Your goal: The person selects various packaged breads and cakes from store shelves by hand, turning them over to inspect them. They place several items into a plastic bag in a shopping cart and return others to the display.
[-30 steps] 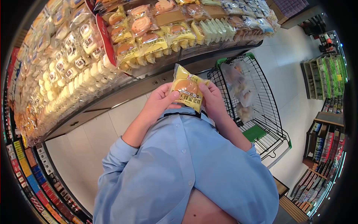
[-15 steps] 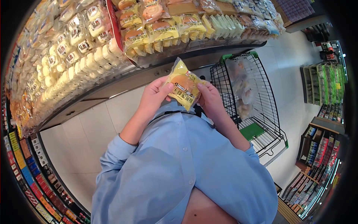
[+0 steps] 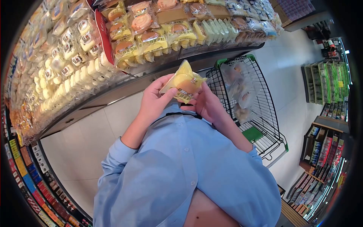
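A packaged cake (image 3: 186, 84), round and golden-brown in a clear and yellow wrapper with dark printing, is held up in front of my waist. My left hand (image 3: 157, 96) is closed on its left side, thumb over the front and fingers behind. At the right edge, my right hand (image 3: 210, 104) has its thumb by the wrapper's corner and its other fingers curled under and behind the lower part. Matching yellow packaged cakes (image 3: 151, 41) stand in rows on the display shelf just beyond my hands.
A black wire shopping cart (image 3: 270, 108) with green corners stands close on my right, with clear bags of round items (image 3: 242, 89) inside. The display shelf's dark front edge (image 3: 132, 81) curves ahead and left. Stocked shelves (image 3: 323, 151) line the far right.
The packaged cake has tilted back, so its lower printing shows less. My right fingers have shifted beneath it. The view has moved slightly, and the shelf and cart appear further left.
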Demonstrator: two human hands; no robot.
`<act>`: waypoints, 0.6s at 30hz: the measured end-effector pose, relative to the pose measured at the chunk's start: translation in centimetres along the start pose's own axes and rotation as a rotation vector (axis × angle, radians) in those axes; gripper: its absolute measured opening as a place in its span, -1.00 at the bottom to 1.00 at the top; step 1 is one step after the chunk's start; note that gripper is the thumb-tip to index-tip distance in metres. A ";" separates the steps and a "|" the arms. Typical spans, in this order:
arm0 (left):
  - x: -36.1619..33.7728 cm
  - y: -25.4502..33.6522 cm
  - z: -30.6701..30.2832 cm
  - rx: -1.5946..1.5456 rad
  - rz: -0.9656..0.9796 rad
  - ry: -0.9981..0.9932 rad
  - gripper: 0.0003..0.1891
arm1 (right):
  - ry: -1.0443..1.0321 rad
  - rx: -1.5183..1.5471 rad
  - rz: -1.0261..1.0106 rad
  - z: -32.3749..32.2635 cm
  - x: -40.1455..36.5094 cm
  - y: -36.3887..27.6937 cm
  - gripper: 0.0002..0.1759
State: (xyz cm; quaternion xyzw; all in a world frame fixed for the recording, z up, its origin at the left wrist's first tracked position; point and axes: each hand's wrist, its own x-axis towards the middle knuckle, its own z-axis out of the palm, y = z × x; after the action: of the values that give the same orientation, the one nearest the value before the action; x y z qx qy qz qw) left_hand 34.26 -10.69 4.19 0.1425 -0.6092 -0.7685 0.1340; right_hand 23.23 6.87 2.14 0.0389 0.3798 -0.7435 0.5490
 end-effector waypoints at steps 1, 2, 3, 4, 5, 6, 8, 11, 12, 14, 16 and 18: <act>0.5 0.0 0.3 0.001 0.004 0.000 -0.55 | -0.032 0.006 0.023 0.2 0.0 -0.6 -0.45; 1.0 -0.1 0.7 -0.018 -0.027 -0.016 -0.57 | -0.035 0.004 0.020 0.3 0.0 -1.4 -0.45; 1.5 -0.2 1.0 -0.037 -0.058 -0.033 -0.58 | -0.066 -0.011 -0.008 0.4 0.0 -2.1 -0.41; 2.0 -0.2 1.2 -0.035 -0.055 -0.035 -0.58 | -0.096 -0.025 -0.037 0.2 0.1 -2.7 -0.37; 2.5 -0.3 1.4 -0.047 -0.113 -0.040 -0.60 | -0.097 -0.024 -0.041 -0.3 0.3 -3.3 -0.37; 3.1 -0.3 1.7 -0.058 -0.171 -0.047 -0.61 | -0.127 -0.064 -0.043 -1.2 0.6 -4.0 -0.36; 4.2 -0.6 2.6 -0.133 -0.219 -0.007 -0.61 | -0.157 -0.101 -0.055 -2.2 0.8 -5.1 -0.35; 6.1 -0.9 3.9 -0.255 -0.282 0.043 -0.61 | -0.123 -0.278 -0.168 -3.5 1.0 -6.8 -0.37; 6.8 -0.9 4.4 -0.304 -0.298 0.057 -0.61 | -0.151 -0.229 -0.142 -4.4 1.1 -7.5 -0.38; 8.0 -1.0 5.8 -0.234 -0.218 0.039 -0.61 | -0.177 -0.174 -0.127 -5.5 1.0 -8.7 -0.38; 8.9 -1.0 7.4 -0.164 -0.140 0.018 -0.61 | -0.175 0.006 -0.119 -6.4 0.7 -9.7 -0.39; 9.6 -0.9 8.8 0.071 0.046 -0.096 -0.59 | -0.163 0.011 -0.193 -7.5 0.2 -10.3 -0.39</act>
State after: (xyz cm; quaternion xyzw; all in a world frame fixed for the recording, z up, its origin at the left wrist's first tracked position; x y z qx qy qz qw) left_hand 21.99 -6.24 4.72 0.0960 -0.6448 -0.7492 0.1172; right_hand 11.75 12.41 2.07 -0.0555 0.3320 -0.7956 0.5037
